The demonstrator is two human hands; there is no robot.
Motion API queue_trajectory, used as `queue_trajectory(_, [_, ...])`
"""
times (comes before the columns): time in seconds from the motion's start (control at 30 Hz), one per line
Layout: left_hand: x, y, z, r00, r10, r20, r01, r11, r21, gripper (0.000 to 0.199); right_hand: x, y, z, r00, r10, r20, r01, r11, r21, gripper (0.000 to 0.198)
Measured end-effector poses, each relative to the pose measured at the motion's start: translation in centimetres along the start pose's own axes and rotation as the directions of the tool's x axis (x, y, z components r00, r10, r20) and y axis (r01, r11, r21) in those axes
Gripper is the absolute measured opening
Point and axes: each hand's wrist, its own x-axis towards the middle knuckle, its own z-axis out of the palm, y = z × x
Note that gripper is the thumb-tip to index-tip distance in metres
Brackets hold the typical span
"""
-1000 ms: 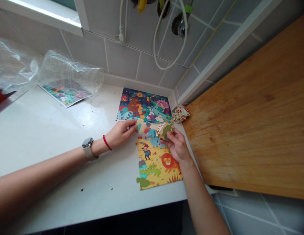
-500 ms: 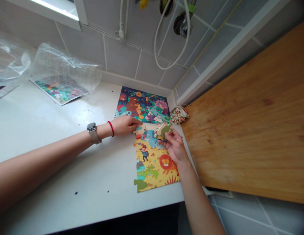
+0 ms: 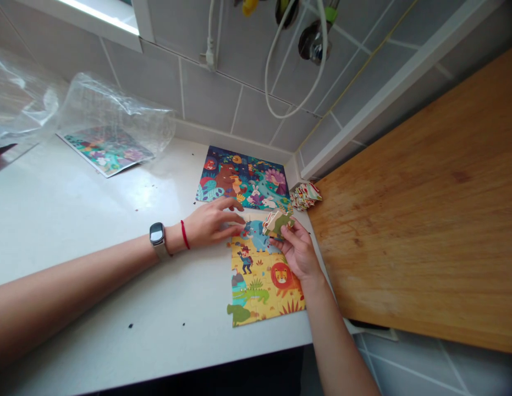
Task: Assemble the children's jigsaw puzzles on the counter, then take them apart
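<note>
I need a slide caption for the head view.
Right hand holding puzzle pieces, left hand at a corner of the yellow puzzle.

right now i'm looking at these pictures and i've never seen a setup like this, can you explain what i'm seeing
There is no machine here: a person works with two bare hands. Every picture comes from one camera worn on the head, looking forward and down.

On the white table lies a yellow puzzle with animals, partly joined. Beyond it is a dark animal picture, with a small stack, probably more pieces, beside it. Further left, a card shows through clear plastic.

The right hand holds a few loose pieces. The left hand, fingers spread, is at the puzzle's upper left corner; I can't tell whether it presses down.
</note>
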Motion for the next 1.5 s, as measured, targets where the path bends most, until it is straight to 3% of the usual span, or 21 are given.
queue_trajectory(0.07, [-0.4,0.1,-0.1,0.988,0.143,0.051,-0.143,0.990,-0.014,0.023,0.0,0.0,0.0,1.000,0.001,0.004,-0.001,1.000,0.005,0.035])
queue_trajectory(0.13, [-0.6,-0.1,0.0,0.974,0.206,0.096,-0.207,0.978,-0.002,0.021,0.0,0.0,0.0,1.000,0.007,0.005,-0.007,1.000,0.011,0.035])
queue_trajectory(0.33, [-0.6,-0.8,0.6,0.991,0.118,0.059,-0.121,0.991,0.057,0.025,-0.1,-0.1,0.1,1.000,0.010,0.013,-0.010,1.000,0.010,0.035])
queue_trajectory(0.67, [-0.4,-1.0,0.7,0.998,0.054,0.043,-0.055,0.998,0.020,0.027,-0.1,0.0,0.0,1.000,0.004,0.005,-0.004,1.000,0.016,0.033])
queue_trajectory(1.23, [-0.2,-0.4,0.3,0.990,0.119,0.071,-0.119,0.993,-0.016,0.022,-0.1,-0.1,0.1,1.000,0.008,0.004,-0.008,1.000,0.006,0.034])
queue_trajectory(1.5, [-0.2,-0.2,0.2,0.987,0.121,0.102,-0.121,0.993,-0.009,0.029,-0.1,-0.1,0.1,1.000,0.016,0.000,-0.016,1.000,0.005,0.034])
